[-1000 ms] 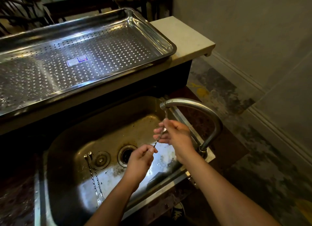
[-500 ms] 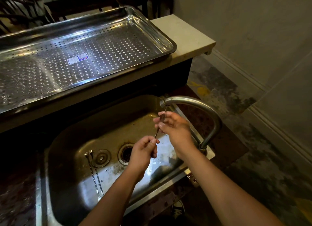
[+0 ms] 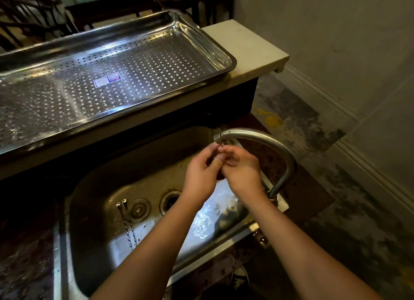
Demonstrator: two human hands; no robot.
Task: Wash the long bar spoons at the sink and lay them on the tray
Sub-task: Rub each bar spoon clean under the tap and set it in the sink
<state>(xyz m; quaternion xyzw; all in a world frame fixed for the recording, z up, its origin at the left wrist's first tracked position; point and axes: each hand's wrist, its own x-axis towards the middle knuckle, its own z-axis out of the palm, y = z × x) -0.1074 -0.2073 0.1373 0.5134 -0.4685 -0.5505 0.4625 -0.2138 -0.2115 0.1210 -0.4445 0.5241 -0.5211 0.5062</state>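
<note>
- Step in hand, we judge: washing. Both hands meet right under the mouth of the tap (image 3: 257, 136), over the right half of the sink (image 3: 94, 187), toward its back right corner.
- left hand (image 3: 201, 176): fingers (image 3: 211, 150) curled in narrow, thumb turned toward the other hand. We cannot tell what sits inside.
- right hand (image 3: 243, 174): fingers curled narrow too, tips touching the left hand's, with a wet sheen on them. We cannot tell whether they pinch anything.
- bar spoon: not plainly visible. If one is in hand, it is hidden between the two hands below the spout. We make out no spoon elsewhere in the sink.
- Water: a splash pattern on the sink floor below the hands, toward the front right edge. The tap looks to be running, as a judgement.
- tray (image 3: 224, 53): perforated steel on the raised table (image 3: 246, 46) behind the sink, its right end near the table's right edge, with a sticker (image 3: 107, 81) mid-tray. It is well apart from the hands.
- Also in the sink: drain (image 3: 170, 198), plug (image 3: 139, 210) just beside it, and chain (image 3: 127, 228) running toward the front edge.
- Next move, we judge: finish the rinse, draw clear of the spout without knocking it, lift over the table's front edge and lay the spoon flat along the tray. Thin wet metal slips, so it needs a firm pinch.
</note>
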